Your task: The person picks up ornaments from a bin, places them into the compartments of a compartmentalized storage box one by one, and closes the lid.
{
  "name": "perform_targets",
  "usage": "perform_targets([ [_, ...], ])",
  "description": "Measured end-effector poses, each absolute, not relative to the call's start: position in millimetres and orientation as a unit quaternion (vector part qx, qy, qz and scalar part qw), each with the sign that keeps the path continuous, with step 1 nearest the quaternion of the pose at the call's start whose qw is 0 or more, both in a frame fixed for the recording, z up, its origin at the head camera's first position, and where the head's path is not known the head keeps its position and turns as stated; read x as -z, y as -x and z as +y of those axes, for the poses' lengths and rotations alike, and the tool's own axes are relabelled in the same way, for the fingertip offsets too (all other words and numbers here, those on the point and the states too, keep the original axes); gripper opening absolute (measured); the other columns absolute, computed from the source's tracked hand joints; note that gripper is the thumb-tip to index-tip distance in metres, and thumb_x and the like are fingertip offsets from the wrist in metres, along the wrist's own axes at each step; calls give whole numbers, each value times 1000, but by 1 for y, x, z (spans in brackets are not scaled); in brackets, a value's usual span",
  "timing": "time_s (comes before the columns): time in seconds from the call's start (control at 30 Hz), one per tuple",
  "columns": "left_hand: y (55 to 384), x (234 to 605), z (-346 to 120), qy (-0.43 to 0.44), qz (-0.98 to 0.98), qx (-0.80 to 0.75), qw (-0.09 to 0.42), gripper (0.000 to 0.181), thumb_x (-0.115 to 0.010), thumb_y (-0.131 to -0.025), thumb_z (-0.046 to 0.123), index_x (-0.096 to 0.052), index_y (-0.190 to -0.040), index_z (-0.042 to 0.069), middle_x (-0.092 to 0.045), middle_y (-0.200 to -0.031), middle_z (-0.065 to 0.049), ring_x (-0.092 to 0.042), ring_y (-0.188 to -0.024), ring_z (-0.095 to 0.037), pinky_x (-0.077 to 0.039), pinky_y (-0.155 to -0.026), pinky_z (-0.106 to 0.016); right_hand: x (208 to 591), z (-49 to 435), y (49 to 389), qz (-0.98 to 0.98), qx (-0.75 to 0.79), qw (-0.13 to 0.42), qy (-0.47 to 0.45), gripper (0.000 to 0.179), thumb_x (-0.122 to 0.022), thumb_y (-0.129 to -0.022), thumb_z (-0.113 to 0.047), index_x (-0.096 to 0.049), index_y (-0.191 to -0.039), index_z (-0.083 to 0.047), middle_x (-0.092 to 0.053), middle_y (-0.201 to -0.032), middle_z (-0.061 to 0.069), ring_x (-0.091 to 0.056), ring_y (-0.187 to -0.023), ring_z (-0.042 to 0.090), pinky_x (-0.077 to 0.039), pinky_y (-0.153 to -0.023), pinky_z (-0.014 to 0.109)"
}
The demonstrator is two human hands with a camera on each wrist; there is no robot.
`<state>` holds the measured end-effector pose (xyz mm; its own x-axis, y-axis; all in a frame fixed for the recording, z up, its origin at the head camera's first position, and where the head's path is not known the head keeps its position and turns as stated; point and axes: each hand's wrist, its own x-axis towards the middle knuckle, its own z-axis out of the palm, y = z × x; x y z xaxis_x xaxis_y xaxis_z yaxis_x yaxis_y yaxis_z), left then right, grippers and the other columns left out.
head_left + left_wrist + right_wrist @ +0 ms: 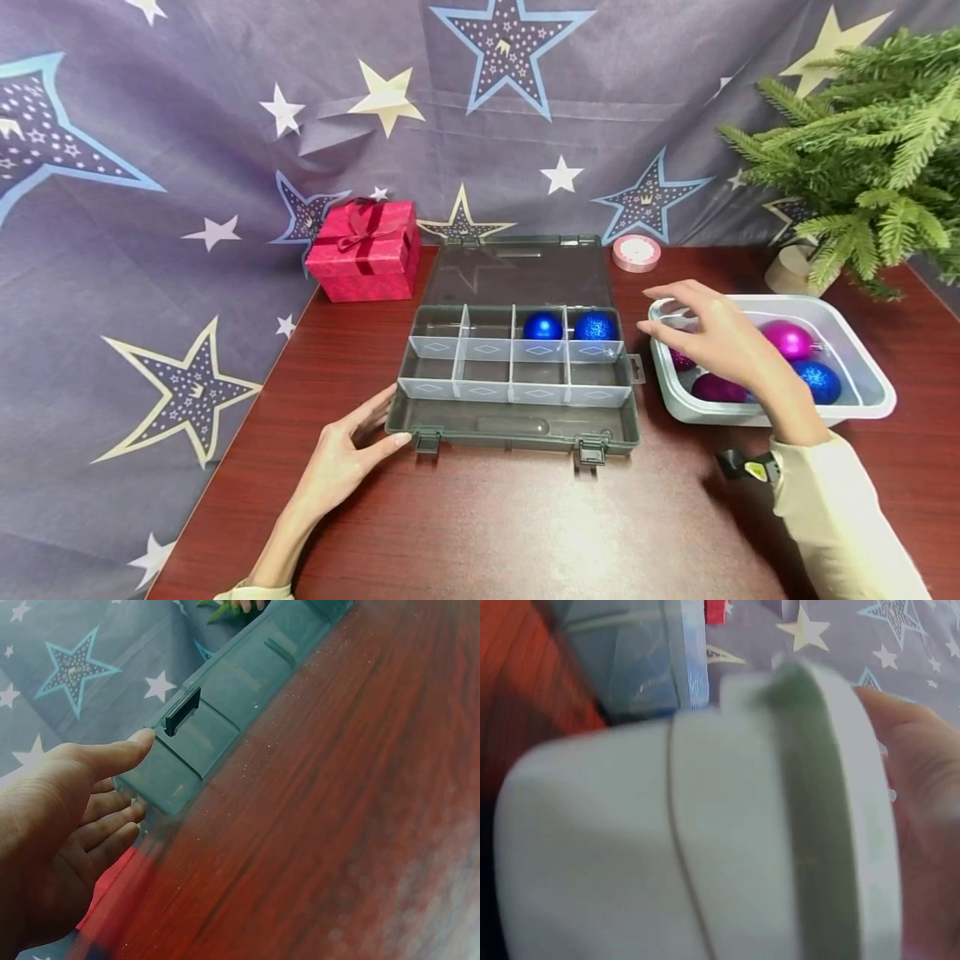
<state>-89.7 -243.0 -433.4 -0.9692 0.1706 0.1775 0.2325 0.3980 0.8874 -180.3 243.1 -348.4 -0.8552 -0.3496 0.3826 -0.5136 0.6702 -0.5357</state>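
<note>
The relaxed left hand [347, 457] touches the rectangular grey plastic box [457, 419]; right of it, the empty right hand [722, 340] gapes.

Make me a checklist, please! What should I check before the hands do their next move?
1. Lid open: ok, it is folded back behind the box.
2. Left hand on the box: ok, it touches the near left corner.
3. Blue balls apart: ok, the two in the box sit in separate back-row spaces.
4. More balls in the tub: ok, a bright pink ball and others show.
5. Right hand has a ball: not ok, none shows between its fingers.
6. Every ball in the tub visible: cannot tell, the right hand covers part of it.
</note>
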Motion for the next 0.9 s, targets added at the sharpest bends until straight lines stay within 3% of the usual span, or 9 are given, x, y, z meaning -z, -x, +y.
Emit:
perform_targets([
  [0.07,90,433,-243,121,-835,535,30,64,-84,-90,18,-59,-148,20,-67,-135,-7,-64,-123,-22,-48,-100,-18,349,252,177,-908,-329,124,-226,41,-81,-92,-16,-68,-129,-3,-67,-120,16,-65,-107,32,-52,-88,26],
  [0.17,90,433,-243,122,-836,535,31,64,-84,-90,18,-59,-148,20,-67,-135,-7,-65,-123,-22,-48,-100,-18,351,263,174,-913,-329,125,-206,40,-81,-92,-15,-68,-128,-1,-68,-119,17,-66,-104,32,-47,-83,16],
  [0.4,90,434,-243,124,-835,536,31,64,-84,-90,16,-59,-148,19,-67,-135,-7,-65,-123,-23,-48,-99,-18,356,290,166,-932,-291,129,-172,41,-79,-93,-21,-67,-127,0,-68,-115,22,-64,-102,38,-45,-82,40],
  [0.7,90,433,-243,123,-833,539,30,64,-84,-90,16,-59,-148,19,-67,-135,-7,-65,-123,-23,-48,-100,-18,367,316,163,-938,-271,146,-158,39,-83,-90,-19,-70,-123,-3,-70,-111,21,-62,-99,36,-41,-79,28],
  [0.9,90,433,-243,121,-833,538,28,64,-84,-90,17,-59,-148,20,-67,-136,-7,-65,-123,-22,-49,-100,-18,372,326,165,-942,-258,144,-159,41,-82,-90,-19,-68,-124,1,-69,-112,26,-64,-102,41,-43,-82,38],
])
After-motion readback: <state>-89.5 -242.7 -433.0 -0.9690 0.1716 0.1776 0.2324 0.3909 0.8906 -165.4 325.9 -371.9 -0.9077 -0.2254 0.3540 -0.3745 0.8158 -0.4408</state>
